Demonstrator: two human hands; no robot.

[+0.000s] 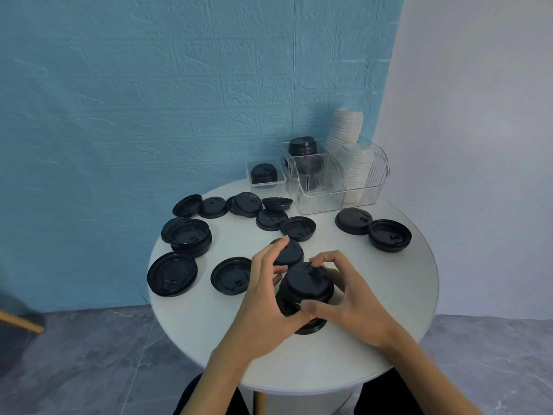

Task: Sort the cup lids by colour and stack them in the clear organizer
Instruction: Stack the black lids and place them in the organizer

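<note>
On table | black lid stack [305, 290] (glossy, ridged) | both hands grip it

Round white surface [299, 363]: loose black lids [233, 275] scattered across it, clear organizer [335, 193] and small clear tray [264, 175] at far edge.

You have nothing to read here: no words, numbers, brands or signs show on the black lids [305, 283], the white lids [344, 130], the clear organizer [338, 187] or the round table [329, 354].
</note>
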